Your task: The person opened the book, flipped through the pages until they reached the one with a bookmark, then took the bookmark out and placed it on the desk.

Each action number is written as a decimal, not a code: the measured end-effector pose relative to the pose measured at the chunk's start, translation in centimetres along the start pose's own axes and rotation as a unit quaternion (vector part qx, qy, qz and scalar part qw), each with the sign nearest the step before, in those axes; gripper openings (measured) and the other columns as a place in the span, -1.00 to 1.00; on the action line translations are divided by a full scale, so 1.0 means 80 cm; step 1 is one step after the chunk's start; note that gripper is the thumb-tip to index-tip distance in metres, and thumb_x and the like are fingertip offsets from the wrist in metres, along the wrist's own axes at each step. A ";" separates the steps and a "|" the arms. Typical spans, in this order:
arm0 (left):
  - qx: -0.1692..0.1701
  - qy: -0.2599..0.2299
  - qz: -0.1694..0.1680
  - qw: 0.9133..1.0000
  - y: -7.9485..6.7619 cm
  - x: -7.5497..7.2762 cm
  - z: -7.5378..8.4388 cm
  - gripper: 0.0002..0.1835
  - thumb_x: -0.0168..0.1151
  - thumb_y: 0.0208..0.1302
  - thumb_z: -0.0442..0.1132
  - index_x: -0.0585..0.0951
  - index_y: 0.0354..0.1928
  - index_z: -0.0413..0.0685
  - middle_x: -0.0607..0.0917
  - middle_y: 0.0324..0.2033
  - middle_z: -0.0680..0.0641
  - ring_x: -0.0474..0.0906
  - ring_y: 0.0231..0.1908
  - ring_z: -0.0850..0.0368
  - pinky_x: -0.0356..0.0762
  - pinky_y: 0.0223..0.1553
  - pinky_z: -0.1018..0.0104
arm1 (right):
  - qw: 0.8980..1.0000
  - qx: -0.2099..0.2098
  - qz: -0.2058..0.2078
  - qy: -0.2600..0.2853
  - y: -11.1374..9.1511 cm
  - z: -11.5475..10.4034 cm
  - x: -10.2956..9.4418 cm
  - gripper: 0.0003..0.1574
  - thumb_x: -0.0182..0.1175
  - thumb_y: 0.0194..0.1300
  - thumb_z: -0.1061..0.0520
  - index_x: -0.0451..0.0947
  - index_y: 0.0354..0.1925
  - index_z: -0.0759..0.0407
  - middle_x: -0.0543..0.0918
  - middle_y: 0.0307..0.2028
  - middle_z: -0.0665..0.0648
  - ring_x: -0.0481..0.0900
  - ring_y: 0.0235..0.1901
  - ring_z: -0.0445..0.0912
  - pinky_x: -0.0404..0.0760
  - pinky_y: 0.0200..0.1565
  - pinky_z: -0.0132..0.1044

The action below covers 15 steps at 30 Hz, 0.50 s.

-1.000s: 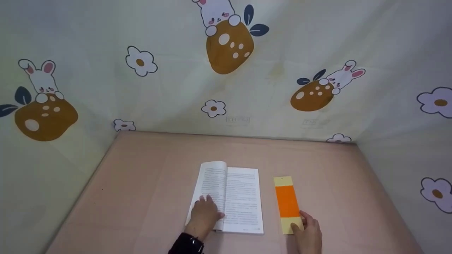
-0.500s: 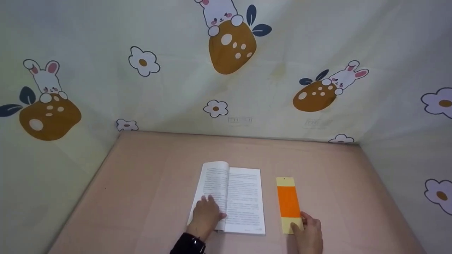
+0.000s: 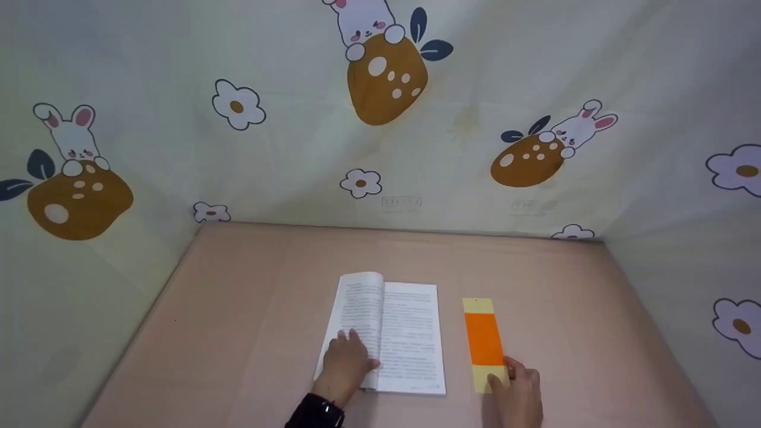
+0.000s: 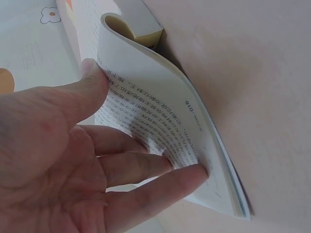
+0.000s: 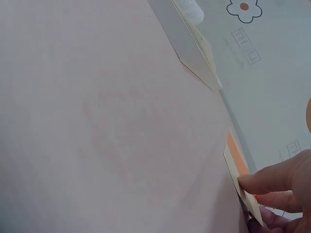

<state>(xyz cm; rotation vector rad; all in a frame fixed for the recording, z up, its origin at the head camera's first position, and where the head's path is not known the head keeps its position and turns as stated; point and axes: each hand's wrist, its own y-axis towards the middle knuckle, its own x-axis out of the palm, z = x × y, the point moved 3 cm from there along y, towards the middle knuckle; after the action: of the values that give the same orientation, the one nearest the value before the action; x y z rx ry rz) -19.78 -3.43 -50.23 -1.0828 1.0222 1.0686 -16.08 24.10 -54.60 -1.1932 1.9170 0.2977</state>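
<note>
An open book [image 3: 410, 339] lies on the table, its left pages curving up toward the spine. My left hand [image 3: 345, 359] presses on the left page; in the left wrist view the extended fingers [image 4: 160, 194] rest on the printed text and the thumb [image 4: 92, 82] lies near the spine. To the right of the book is a bookmark [image 3: 484, 339], a long card strip with an orange middle, pale yellow ends and a small hole at the top. My right hand [image 3: 518, 392] pinches its near end, with the thumb on top and fingers at the right edge and beneath.
The table [image 3: 238, 297] has a pinkish cover. Behind and at both sides stands a pale cloth backdrop [image 3: 297, 148] printed with rabbits, fruit and flowers. A dark shiny cuff [image 3: 315, 411] covers the left wrist.
</note>
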 end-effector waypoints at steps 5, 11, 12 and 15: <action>-0.005 -0.032 0.010 0.999 -0.001 0.001 -0.001 -0.20 0.24 0.06 0.07 0.42 0.08 -0.58 0.51 0.06 -0.45 0.45 0.10 -0.28 0.47 0.08 0.04 | 1.000 0.015 0.005 -0.004 0.001 0.000 0.001 -0.33 0.25 0.17 0.20 0.31 0.22 0.34 0.37 -0.13 0.32 0.42 -0.23 0.08 0.44 -0.21 -0.15; -0.006 -0.033 0.008 0.999 -0.002 0.002 -0.002 -0.22 0.26 0.05 0.07 0.45 0.05 -0.57 0.52 0.07 -0.42 0.43 0.13 -0.26 0.45 0.10 0.04 | 1.000 0.019 0.007 -0.006 0.002 0.000 0.003 -0.43 0.27 0.15 0.20 0.40 0.10 0.38 0.36 -0.08 0.35 0.39 -0.12 0.14 0.44 -0.09 -0.04; -0.009 -0.039 0.004 0.999 -0.001 0.002 -0.002 -0.22 0.26 0.05 0.07 0.44 0.06 -0.57 0.51 0.08 -0.43 0.42 0.14 -0.27 0.45 0.11 0.03 | 1.000 0.021 0.007 -0.008 0.002 0.000 0.004 -0.46 0.27 0.15 0.20 0.42 0.08 0.37 0.35 -0.06 0.35 0.38 -0.09 0.15 0.43 -0.06 -0.02; -0.018 -0.058 -0.003 0.998 -0.001 0.001 -0.002 -0.20 0.26 0.06 0.06 0.41 0.09 -0.58 0.48 0.09 -0.45 0.42 0.13 -0.29 0.44 0.11 0.01 | 1.000 0.019 0.009 -0.011 0.001 -0.001 0.005 -0.51 0.24 0.18 0.21 0.43 0.06 0.36 0.34 -0.01 0.36 0.37 -0.02 0.19 0.41 0.02 0.03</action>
<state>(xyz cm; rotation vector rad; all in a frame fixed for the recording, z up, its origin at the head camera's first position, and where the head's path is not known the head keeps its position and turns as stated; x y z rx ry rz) -19.67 -3.60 -50.31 -1.0398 0.9101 1.1350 -16.23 23.86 -54.84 -1.1439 1.9066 0.2827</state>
